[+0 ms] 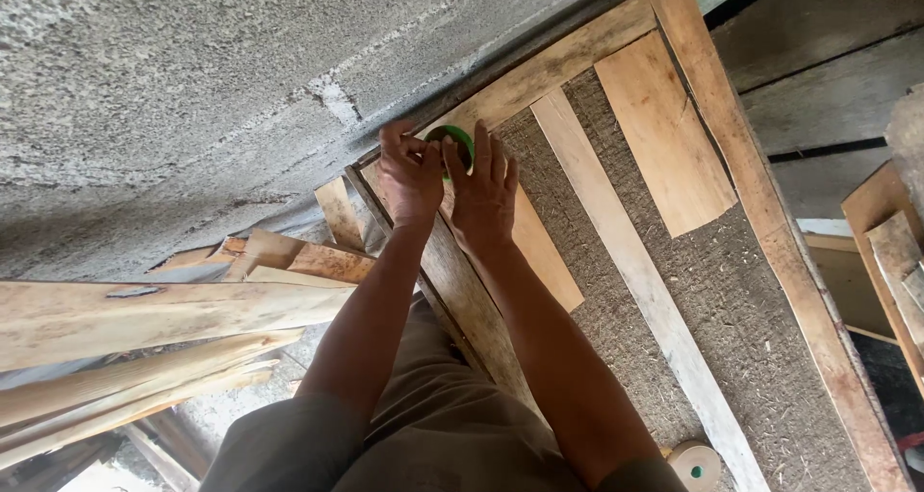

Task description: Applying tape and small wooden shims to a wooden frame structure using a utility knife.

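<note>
Both my hands reach forward onto the edge of a wooden frame filled with a coarse grey-brown fibre panel. My left hand and my right hand sit side by side, fingers curled around a small round green object, possibly a roll of tape, held between them at the frame's far corner. Pale wooden slats lie across the fibre panel beside my right hand. My forearms cover part of the frame's near rail.
A rough grey concrete surface fills the upper left. Loose planks and offcuts are piled at the left. A tan roll of tape rests on the panel near my right elbow. More boards stand at the right.
</note>
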